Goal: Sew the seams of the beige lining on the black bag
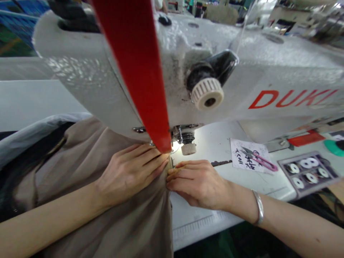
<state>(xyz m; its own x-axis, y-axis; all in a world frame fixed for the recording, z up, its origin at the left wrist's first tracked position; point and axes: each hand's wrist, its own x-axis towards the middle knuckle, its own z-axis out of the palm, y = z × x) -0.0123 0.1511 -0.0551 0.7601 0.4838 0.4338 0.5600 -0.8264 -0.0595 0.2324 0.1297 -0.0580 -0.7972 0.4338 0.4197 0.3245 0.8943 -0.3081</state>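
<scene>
A brown garment (pixel 134 222) with a dark lining and a zipper (pixel 57 144) lies under the head of a white sewing machine (pixel 88 82). My left hand (pixel 131 170) rests flat on the fabric, fingers stretched toward the needle area. Along the garment's right edge, my right hand (pixel 197 182) pinches the cloth between thumb and fingers, just in front of the machine's foot. A red strip (pixel 139 82) hangs down in front of the machine and hides the needle.
To the right, pink-handled thread snips (pixel 260 160) lie on a handwritten paper (pixel 238 157). Beside them sits a tray (pixel 301 190) of several bobbins. A ruler scale (pixel 197 224) runs along the table's front edge. A blue basket (pixel 20 25) stands at the far left.
</scene>
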